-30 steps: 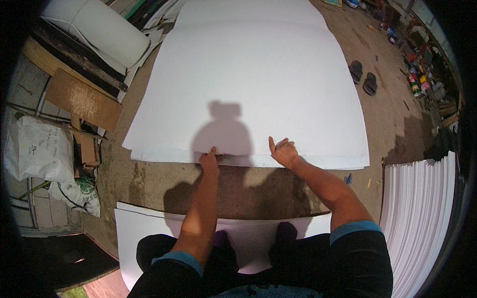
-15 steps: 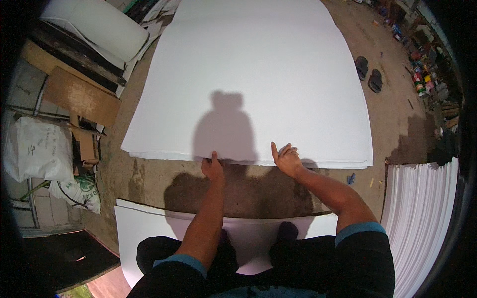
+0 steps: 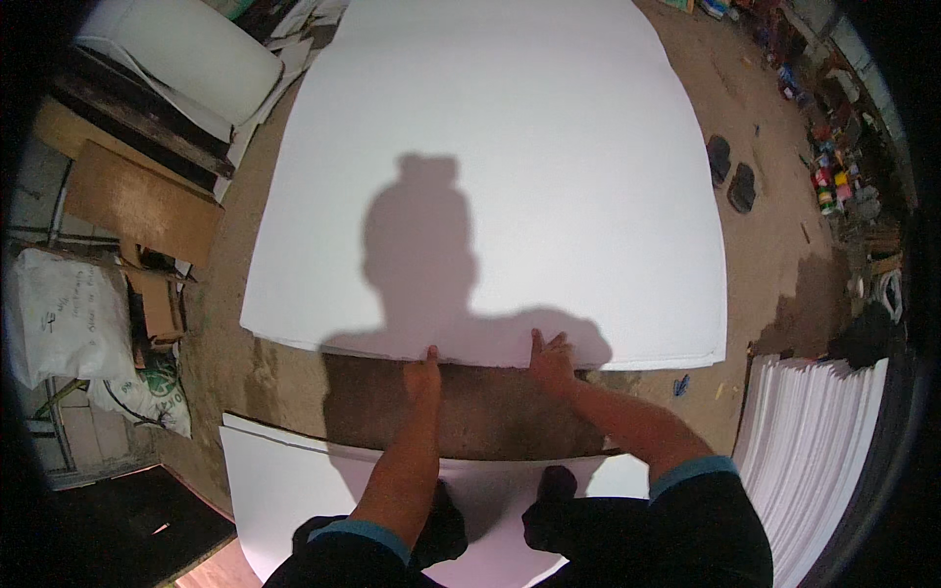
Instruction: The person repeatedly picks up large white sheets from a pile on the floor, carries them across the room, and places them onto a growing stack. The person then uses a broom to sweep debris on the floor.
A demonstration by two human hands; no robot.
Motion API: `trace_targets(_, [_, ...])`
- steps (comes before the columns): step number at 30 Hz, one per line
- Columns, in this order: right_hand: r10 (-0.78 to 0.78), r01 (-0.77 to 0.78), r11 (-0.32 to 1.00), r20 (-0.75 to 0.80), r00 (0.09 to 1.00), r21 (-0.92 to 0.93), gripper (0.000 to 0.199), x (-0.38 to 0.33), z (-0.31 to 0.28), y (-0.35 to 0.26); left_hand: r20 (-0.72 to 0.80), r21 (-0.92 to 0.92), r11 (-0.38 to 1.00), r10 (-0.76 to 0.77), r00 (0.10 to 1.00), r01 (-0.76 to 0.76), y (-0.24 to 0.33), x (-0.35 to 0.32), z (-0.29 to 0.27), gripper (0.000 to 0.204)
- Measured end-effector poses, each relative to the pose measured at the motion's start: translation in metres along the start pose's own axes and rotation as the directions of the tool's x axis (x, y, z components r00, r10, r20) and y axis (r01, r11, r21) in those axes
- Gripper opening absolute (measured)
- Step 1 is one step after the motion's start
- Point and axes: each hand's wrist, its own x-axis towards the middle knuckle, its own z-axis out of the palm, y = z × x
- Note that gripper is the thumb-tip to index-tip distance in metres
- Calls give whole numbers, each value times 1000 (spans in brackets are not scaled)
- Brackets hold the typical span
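A large stack of white sheets (image 3: 588, 196) lies flat on the floor ahead of me, its near edge slightly uneven. My left hand (image 3: 423, 378) is at that edge, left of the middle. Its thumb rests on top while the other fingers curl at the edge, mostly hidden, gripping the sheets. To the right, my right hand (image 3: 553, 365) lies on the top sheet by the same edge, fingers apart and the index stretched forward. It holds nothing that I can see. My shadow falls over the sheets between and beyond the hands.
White sheets (image 3: 284, 465) lie under my feet. Many thin white sheets (image 3: 809, 441) stand on edge at right. Dark sandals (image 3: 742, 187) and clutter (image 3: 833, 186) are beyond. On the left are a white roll (image 3: 196, 59), a brown board (image 3: 142, 201) and a white sack (image 3: 74, 314).
The view has shifted, so the stack's near edge sits lower. My right hand has come down from just above the edge onto the top sheet. My left hand stays at the edge.
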Motion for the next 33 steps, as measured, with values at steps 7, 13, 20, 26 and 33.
trace_targets(7, [-113, 91, 993, 378, 919, 75, 62, -19, -100, -7, 450, 596, 803, -342, 825, 8, 47, -14, -44, 56])
trace_targets(13, [-353, 288, 934, 414, 839, 212, 33, -116, -193, -55, 468, 27, 935, -324, 822, 353, 117, -190, -157, 47])
trace_targets(20, [-568, 482, 803, 203, 798, 350, 40, -216, -331, -113, 352, -225, 861, -364, 862, 456, 147, -298, -279, 45])
trace_targets(26, [-699, 555, 715, 403, 591, 425, 55, -231, -470, -181, 181, -396, 791, -430, 884, 466, 212, -350, -395, 42])
trace_targets(33, [-868, 759, 462, 412, 278, 460, 53, -230, -550, -266, 29, -658, 610, -565, 825, 441, 204, -364, -459, 46])
